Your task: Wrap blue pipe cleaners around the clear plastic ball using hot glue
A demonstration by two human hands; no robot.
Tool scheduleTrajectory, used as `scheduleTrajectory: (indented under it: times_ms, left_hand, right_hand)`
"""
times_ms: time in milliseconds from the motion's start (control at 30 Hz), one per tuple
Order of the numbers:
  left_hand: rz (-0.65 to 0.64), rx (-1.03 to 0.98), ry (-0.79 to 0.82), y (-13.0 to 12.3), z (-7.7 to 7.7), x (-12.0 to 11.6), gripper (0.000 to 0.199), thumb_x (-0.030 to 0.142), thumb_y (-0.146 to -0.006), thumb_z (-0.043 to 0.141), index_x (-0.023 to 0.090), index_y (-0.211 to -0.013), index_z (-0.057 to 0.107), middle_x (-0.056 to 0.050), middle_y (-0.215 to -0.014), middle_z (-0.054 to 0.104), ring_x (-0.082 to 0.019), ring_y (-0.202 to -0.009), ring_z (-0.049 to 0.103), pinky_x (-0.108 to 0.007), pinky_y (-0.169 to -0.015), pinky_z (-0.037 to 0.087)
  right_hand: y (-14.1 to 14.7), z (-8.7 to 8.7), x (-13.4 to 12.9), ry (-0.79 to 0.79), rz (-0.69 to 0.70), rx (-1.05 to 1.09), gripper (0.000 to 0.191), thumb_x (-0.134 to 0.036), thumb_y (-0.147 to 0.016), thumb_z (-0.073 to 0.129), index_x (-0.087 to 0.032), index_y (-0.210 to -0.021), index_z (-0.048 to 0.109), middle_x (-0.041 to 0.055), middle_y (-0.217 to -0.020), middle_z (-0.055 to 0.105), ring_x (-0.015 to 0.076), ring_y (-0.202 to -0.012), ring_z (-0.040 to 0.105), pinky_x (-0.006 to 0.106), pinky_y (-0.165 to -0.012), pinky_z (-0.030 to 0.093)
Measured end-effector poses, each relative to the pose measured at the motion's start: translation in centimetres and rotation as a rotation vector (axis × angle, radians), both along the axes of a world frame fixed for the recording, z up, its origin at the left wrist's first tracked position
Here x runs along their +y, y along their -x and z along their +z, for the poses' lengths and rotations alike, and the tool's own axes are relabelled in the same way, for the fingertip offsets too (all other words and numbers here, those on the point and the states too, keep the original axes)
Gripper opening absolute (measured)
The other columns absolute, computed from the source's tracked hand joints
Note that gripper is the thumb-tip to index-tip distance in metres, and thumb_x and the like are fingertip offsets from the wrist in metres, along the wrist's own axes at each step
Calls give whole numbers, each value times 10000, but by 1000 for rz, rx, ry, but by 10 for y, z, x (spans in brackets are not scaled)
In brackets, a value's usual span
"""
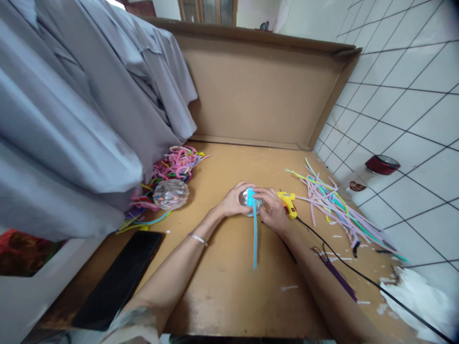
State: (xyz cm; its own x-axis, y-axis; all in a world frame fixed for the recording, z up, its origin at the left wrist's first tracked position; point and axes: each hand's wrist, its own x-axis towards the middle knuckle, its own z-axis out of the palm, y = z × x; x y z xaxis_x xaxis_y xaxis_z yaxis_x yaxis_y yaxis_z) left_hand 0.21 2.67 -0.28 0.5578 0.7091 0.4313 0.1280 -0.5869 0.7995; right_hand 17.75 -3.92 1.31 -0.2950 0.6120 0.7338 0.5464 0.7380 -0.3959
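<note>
Between my two hands, at the middle of the table, is a clear round ball with blue pipe cleaner laid in rows across it. One long end of the pipe cleaner hangs down toward me. My left hand is wrapped round the ball's left side. From the right, my right hand presses its fingers on the blue strands and the ball's edge. Close behind that hand lies a yellow glue gun, partly covered by it.
Loose pipe cleaners lie at the right beside a red-lidded jar. Another clear ball and a pink tangle sit left. A black phone, a cord, purple strands and white tissue lie nearer.
</note>
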Motion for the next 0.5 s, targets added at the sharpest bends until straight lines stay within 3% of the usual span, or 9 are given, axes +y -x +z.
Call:
scheduleTrajectory:
  times_ms: [267, 500]
  left_hand:
    - [-57, 27, 15, 5, 1, 2, 706, 323, -605, 776, 177, -1254, 540, -115, -1269, 526, -287, -1206, 512, -463, -1080, 392]
    - [-89, 26, 45, 10, 4, 2, 580, 417, -759, 647, 188, -1280, 536, -111, -1314, 521, -282, -1253, 486, -462, -1116, 367]
  right_hand:
    - [1, 0, -1, 17, -13, 6, 474, 2, -677, 441, -240, -1036, 634, 65, -1138, 667, 234, -1066, 580, 443, -906, 490]
    - [0, -1, 0, 18, -3, 4, 474, -2, -682, 445, -245, -1043, 633, 63, -1146, 665, 234, -1080, 585, 442, -913, 485]
